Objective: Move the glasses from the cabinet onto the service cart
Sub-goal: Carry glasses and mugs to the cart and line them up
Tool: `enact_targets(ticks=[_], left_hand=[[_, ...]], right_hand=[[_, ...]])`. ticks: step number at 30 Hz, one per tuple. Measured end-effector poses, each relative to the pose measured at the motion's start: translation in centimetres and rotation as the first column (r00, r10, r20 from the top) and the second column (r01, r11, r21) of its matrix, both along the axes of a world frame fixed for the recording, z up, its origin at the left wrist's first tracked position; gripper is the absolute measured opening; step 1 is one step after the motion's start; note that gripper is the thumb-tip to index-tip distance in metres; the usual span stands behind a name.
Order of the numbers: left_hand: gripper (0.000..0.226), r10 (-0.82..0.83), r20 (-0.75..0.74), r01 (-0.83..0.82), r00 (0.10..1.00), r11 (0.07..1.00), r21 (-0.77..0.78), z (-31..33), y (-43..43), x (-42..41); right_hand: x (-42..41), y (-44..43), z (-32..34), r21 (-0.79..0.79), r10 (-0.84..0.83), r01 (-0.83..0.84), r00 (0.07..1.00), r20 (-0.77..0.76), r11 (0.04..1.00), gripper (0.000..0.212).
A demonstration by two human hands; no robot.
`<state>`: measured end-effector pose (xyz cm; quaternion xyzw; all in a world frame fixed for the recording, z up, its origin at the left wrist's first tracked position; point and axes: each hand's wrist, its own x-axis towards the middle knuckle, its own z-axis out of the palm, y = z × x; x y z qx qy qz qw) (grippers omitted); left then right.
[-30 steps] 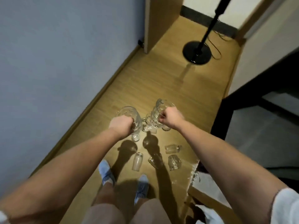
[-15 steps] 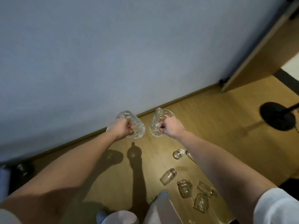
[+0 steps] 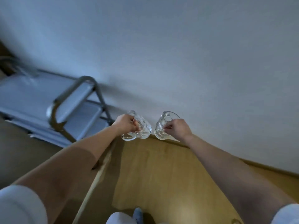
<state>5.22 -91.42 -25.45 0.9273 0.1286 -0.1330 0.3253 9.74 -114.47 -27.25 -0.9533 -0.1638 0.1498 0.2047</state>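
Dim, bluish light, soft glare on the floor at five o'clock, motion-blurred cart at nine o'clock, edges bowed.

No legible txt, labels, nos. or signs anywhere.

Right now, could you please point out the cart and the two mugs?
cart [image 3: 71, 89]: head view, on its curved handle bar.
left mug [image 3: 144, 126]: head view, on its dimpled side.
right mug [image 3: 159, 131]: head view, on its glass wall.
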Motion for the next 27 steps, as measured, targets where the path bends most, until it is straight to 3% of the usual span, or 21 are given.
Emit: enact_targets(ticks=[3,6,10,15,23,27], left_hand=[[0.019,0.158,0.066,-0.159,0.985,0.987,0.003,2.8,8.3,-1.3],[0.010,0.294,0.133,-0.290,0.947,0.956,-0.053,4.5,15.2,-2.9],[0.010,0.490,0.199,-0.483,0.849,0.871,-0.088,6.1,22.5,-6.0],[0.010,0.623,0.214,-0.625,0.752,0.778,-0.067,6.4,29.3,-9.5],[0.011,0.763,0.219,-0.782,0.608,0.624,-0.004,7.7,38.5,-10.6],[0.013,0.814,0.228,-0.838,0.534,0.546,0.012,6.9,42.1,-9.6]], right_hand=[[1.0,8.9,3.1,0.103,0.116,-0.120,0.992,0.046,0.987,0.015],[2.2,16.2,5.9,0.153,0.241,-0.256,0.964,0.110,0.954,0.014],[3.5,25.1,7.7,0.131,0.361,-0.392,0.909,0.206,0.911,0.014],[4.8,35.4,8.0,0.081,0.513,-0.547,0.819,0.257,0.833,0.018],[5.7,50.3,8.6,0.075,0.761,-0.812,0.570,0.308,0.578,0.018],[7.1,55.6,7.6,-0.004,0.834,-0.874,0.461,0.304,0.485,0.015]])
